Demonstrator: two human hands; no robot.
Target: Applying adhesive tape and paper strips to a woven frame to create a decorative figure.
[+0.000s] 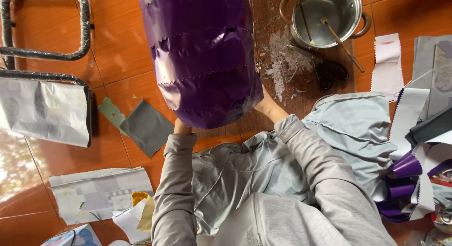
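Observation:
I hold up a large purple cylinder (202,53) covered in overlapping strips of shiny purple material with zigzag edges. My left hand (181,128) grips its lower left rim, mostly hidden behind it. My right hand (266,107) holds the lower right rim, only the wrist and part of the palm showing. Both arms wear grey sleeves.
A steel pot (351,13) with two sticks stands at the top right, black scissors (329,69) and scraps beside it. Grey fabric swatches (146,126) lie on the orange tiled floor. Purple and white strips (414,170) pile at right. A metal stool frame (84,34) stands at left.

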